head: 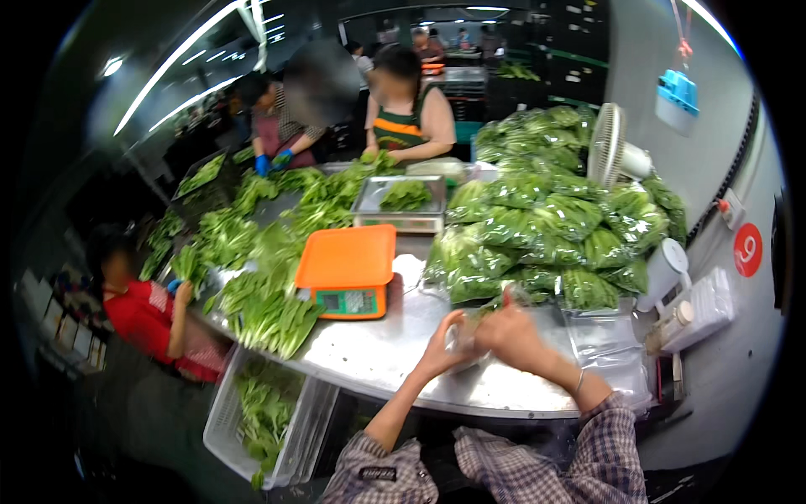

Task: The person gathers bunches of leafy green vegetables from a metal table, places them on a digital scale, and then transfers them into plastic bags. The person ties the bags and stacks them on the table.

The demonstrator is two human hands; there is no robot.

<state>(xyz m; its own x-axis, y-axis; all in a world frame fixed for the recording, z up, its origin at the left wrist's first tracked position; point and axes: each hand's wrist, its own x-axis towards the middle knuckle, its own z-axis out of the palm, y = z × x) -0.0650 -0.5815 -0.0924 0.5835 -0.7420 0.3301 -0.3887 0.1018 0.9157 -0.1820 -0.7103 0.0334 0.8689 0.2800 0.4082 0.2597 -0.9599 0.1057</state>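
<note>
Both my hands meet over the steel table, in front of the bagged greens. My left hand curls round a clear plastic bag that seems to hold some greens. My right hand closes on the upper part of the same bag; the picture is blurred there, and the fingers' exact grip is hard to see. Beyond them lies a pile of leafy greens in clear bags. To the left stands an orange scale with a bare pan. Loose leafy greens spread further left.
A second scale bears greens. Flat plastic bags lie right of my hands, near a white jug and a fan. A white crate of leaves stands below the left edge. Co-workers stand across the table; another in red is left.
</note>
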